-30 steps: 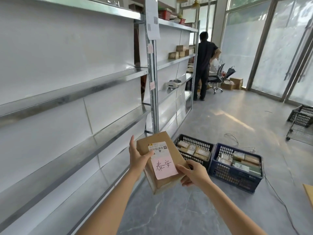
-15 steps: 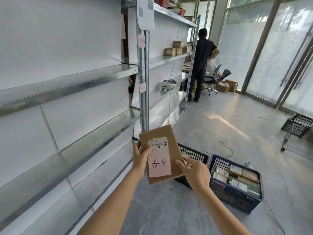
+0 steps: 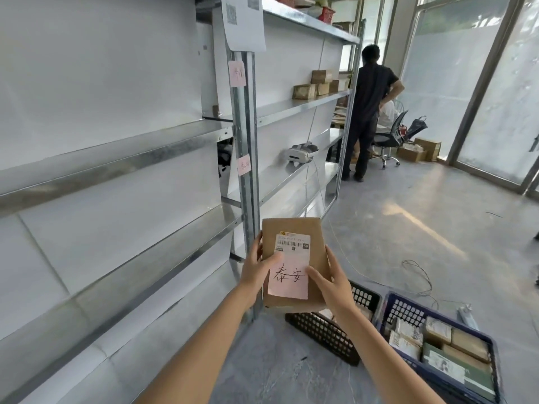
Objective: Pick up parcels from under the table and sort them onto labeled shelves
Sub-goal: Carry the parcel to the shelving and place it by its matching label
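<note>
I hold a flat brown cardboard parcel (image 3: 315, 246) upright in front of me with both hands. It carries a white barcode label and a pink note with handwritten characters. My left hand (image 3: 258, 268) grips its left edge, thumb on the label. My right hand (image 3: 331, 284) grips its lower right edge, thumb on the pink note. Metal shelves (image 3: 122, 158) run along the left. Two pink notes, an upper one (image 3: 236, 73) and a lower one (image 3: 243, 164), stick to the shelf post (image 3: 248, 199) just beyond the parcel.
A black crate (image 3: 326, 330) and a blue crate (image 3: 408, 310) with several parcels stand on the floor at lower right. Small boxes (image 3: 316, 84) and a white headset (image 3: 300, 153) sit on farther shelves. A person in dark clothes (image 3: 369, 112) stands by an office chair (image 3: 389, 138). A cable (image 3: 420, 275) lies on the floor.
The parcel has turned from tilted to upright and risen closer to the shelf post. My view has moved nearer to the shelves and crates.
</note>
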Action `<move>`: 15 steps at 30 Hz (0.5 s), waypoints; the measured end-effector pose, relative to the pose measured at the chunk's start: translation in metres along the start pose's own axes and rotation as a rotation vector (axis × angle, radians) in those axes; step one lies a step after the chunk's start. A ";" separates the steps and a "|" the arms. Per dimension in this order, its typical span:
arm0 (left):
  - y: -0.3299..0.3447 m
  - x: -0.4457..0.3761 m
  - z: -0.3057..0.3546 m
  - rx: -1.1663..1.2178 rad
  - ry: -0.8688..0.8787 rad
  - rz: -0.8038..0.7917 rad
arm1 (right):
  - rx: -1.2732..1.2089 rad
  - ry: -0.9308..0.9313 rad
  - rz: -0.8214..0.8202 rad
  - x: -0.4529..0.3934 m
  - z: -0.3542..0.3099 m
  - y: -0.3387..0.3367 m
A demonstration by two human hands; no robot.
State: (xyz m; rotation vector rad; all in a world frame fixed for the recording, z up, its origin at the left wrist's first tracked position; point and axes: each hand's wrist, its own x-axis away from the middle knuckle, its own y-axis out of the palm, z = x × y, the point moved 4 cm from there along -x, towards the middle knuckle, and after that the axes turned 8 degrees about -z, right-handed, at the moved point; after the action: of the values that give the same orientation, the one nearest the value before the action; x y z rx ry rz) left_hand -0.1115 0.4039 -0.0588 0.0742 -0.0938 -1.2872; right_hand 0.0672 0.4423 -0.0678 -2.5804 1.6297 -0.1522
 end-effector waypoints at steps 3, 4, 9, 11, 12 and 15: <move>0.015 -0.032 0.002 -0.042 -0.008 0.024 | -0.021 0.001 -0.042 -0.042 0.003 -0.021; 0.021 -0.042 0.003 -0.050 -0.004 0.034 | -0.028 -0.001 -0.065 -0.055 0.003 -0.028; 0.040 -0.080 0.011 -0.048 -0.017 0.118 | -0.079 0.019 -0.209 -0.111 -0.004 -0.051; 0.041 -0.089 0.013 -0.001 -0.016 0.182 | -0.051 0.011 -0.247 -0.133 -0.006 -0.053; 0.040 -0.092 0.015 0.004 -0.014 0.212 | -0.032 0.002 -0.268 -0.142 -0.008 -0.051; 0.037 -0.100 0.019 -0.027 -0.033 0.270 | -0.007 -0.026 -0.331 -0.165 -0.010 -0.044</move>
State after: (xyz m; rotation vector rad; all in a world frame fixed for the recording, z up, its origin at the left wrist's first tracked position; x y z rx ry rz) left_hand -0.1063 0.5096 -0.0391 0.0164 -0.1110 -1.0202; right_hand 0.0350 0.6097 -0.0586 -2.8244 1.1849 -0.1326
